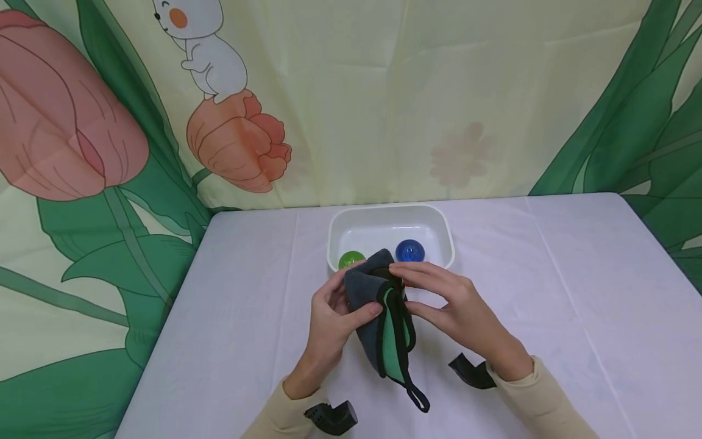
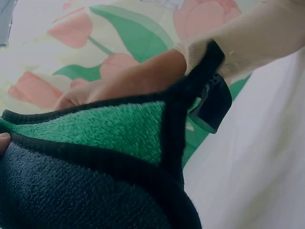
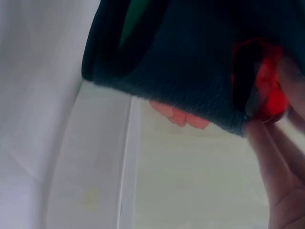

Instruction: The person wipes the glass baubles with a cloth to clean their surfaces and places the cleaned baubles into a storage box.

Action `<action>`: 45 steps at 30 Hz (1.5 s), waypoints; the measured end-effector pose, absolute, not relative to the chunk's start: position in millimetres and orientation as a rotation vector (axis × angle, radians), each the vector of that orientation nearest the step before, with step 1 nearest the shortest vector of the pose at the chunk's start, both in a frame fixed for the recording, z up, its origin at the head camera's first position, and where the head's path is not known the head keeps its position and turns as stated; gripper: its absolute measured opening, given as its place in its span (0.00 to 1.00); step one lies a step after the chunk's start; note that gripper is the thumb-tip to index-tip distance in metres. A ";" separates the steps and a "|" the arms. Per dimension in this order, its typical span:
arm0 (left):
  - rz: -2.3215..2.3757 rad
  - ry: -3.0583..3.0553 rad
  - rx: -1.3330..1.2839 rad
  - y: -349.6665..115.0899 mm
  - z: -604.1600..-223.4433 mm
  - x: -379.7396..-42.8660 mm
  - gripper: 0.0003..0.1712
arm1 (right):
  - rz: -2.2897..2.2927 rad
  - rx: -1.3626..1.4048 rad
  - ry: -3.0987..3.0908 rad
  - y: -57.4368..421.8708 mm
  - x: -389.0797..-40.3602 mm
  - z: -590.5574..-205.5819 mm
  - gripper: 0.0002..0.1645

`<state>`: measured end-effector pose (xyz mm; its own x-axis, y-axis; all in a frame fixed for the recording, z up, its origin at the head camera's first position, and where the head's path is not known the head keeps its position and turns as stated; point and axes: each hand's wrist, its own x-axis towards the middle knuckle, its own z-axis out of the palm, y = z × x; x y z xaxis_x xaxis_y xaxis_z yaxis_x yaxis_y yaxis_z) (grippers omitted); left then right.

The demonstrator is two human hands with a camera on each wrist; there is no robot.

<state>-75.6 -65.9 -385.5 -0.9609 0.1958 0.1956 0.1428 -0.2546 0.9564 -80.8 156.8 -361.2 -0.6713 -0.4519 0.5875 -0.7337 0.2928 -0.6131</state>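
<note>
Above the front of the white tray, my left hand [image 1: 333, 320] grips a folded fluffy cloth [image 1: 364, 289], thumb across its near side. The cloth is blue-grey on one face and green on the other, with black edging and a hanging loop that dangles low. My right hand [image 1: 460, 305] is at the cloth's right side. In the right wrist view its fingers pinch a red see-through ball [image 3: 272, 90] against the blue-grey face. From the head view the cloth and fingers hide that ball.
The white tray [image 1: 386, 211] stands at the table's back edge. Inside it lie a green ball [image 1: 351, 258], partly covered by the cloth, and a blue ball [image 1: 410, 250]. A printed curtain [image 1: 351, 122] hangs behind the white-covered table [image 1: 548, 292].
</note>
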 end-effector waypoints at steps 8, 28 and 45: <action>2.423 1.923 0.402 -66.2 -385.1 -74.6 0.37 | 1.390 1.005 -2.291 153.9 -76.6 -358.2 0.42; 2.423 1.881 0.452 -65.7 -382.8 -73.8 0.38 | 1.456 0.931 -2.354 155.6 -75.6 -356.6 0.33; 2.422 1.886 0.449 -66.5 -381.9 -75.2 0.39 | 1.269 1.100 -2.304 157.2 -76.8 -351.5 0.39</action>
<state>-75.2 -66.5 -381.9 -0.9574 0.2065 0.2019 0.1451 -0.2604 0.9545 -76.8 157.2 -351.5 -0.6667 -0.4833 0.5674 -0.7378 0.3204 -0.5941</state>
